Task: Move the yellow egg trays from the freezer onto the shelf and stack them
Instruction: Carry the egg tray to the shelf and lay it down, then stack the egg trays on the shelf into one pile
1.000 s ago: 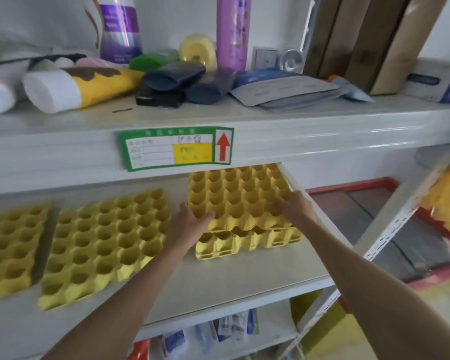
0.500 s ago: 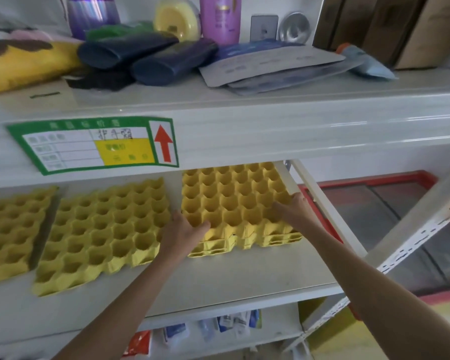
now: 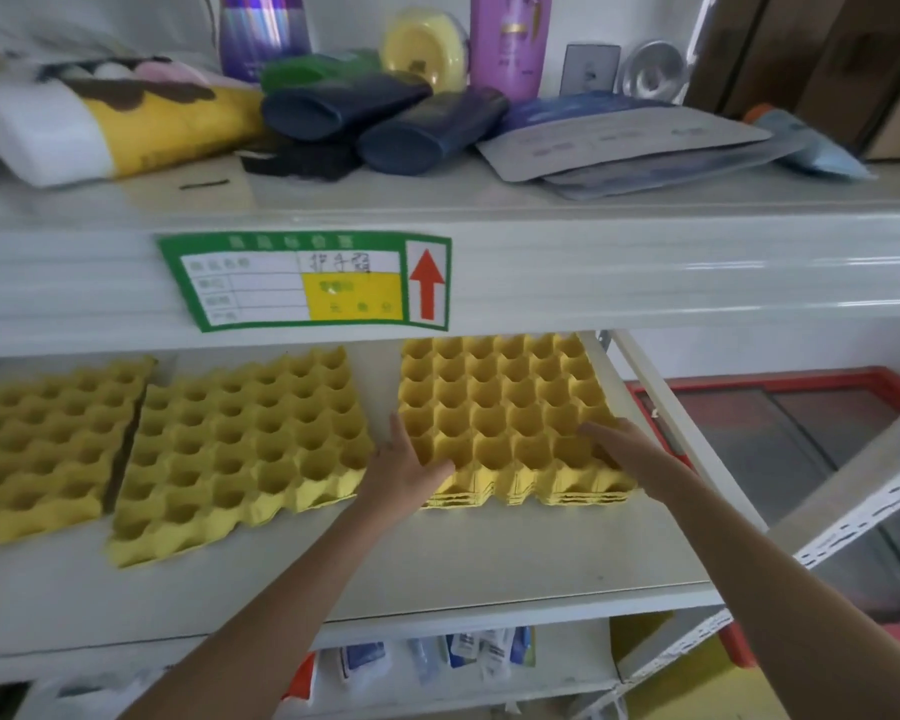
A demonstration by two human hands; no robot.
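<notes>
A stack of yellow egg trays [image 3: 505, 407] lies flat on the right part of the white shelf [image 3: 437, 558], its top tray nested down on the ones below. My left hand [image 3: 409, 467] grips the stack's front left corner, thumb over the top tray's rim. My right hand [image 3: 627, 449] rests palm-down on the front right corner, fingers on the cups. Two more yellow egg trays lie singly on the same shelf: one in the middle [image 3: 240, 444] and one at the far left [image 3: 42, 439].
The upper shelf edge carries a green price label [image 3: 302, 280]; above it lie dark bottles [image 3: 385, 114], a purple bottle, paper packs and cardboard. The red-rimmed freezer [image 3: 780, 428] with glass lids stands low at the right, behind a slanted shelf brace [image 3: 853, 506]. Packets sit on the shelf below.
The top tray, tilted above the stack a second ago, has been lowered and now sits nested flat. Both hands stayed at its front corners.
</notes>
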